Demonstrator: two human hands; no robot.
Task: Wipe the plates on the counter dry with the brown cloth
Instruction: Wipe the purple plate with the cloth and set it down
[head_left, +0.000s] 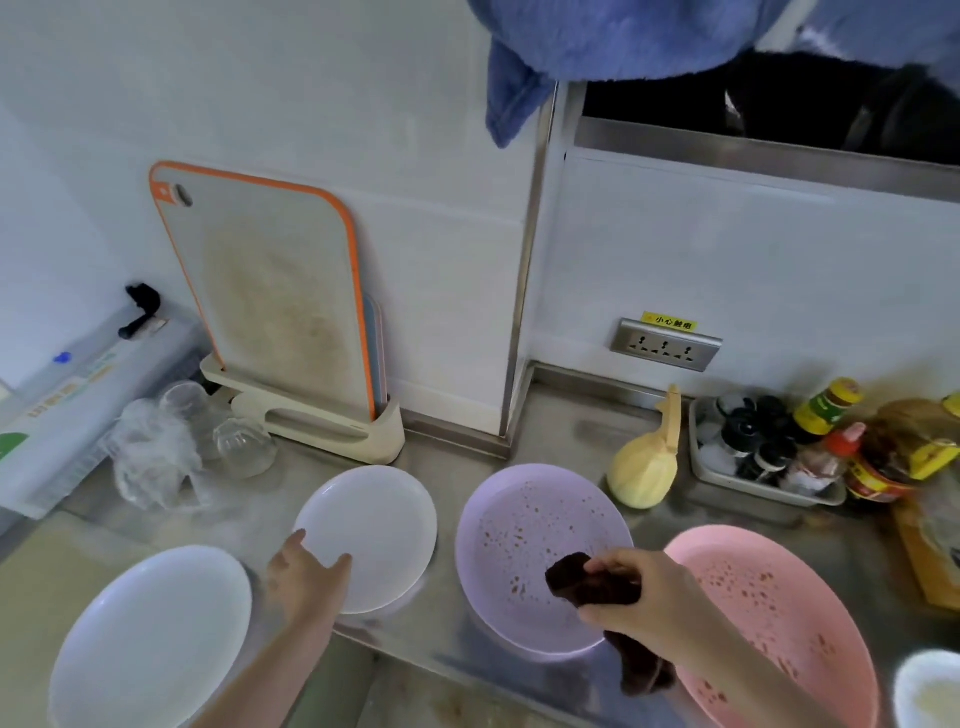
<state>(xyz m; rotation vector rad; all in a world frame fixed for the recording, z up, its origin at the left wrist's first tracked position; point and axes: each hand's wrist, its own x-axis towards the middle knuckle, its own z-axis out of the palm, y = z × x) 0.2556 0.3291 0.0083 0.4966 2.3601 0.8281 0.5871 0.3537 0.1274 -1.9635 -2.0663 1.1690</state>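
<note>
Four plates lie in a row on the steel counter. A large white plate (150, 639) is at the near left and a smaller white plate (379, 525) sits behind it. A lilac plate (519, 530) speckled with drops is in the middle, and a pink plate (779, 613) with drops lies at the right. My left hand (301, 577) rests on the near rim of the smaller white plate, fingers spread. My right hand (649, 597) grips the brown cloth (587, 582) over the lilac plate's near right part, and the cloth's tail hangs below my wrist.
An orange-edged cutting board (270, 291) stands in a rack by the wall. Upturned glasses (244, 447) sit at the left. A yellow squeezer-like tool (644, 473), a tray of condiment bottles (769, 452) and a white bowl (930, 691) crowd the right. A blue towel (597, 41) hangs overhead.
</note>
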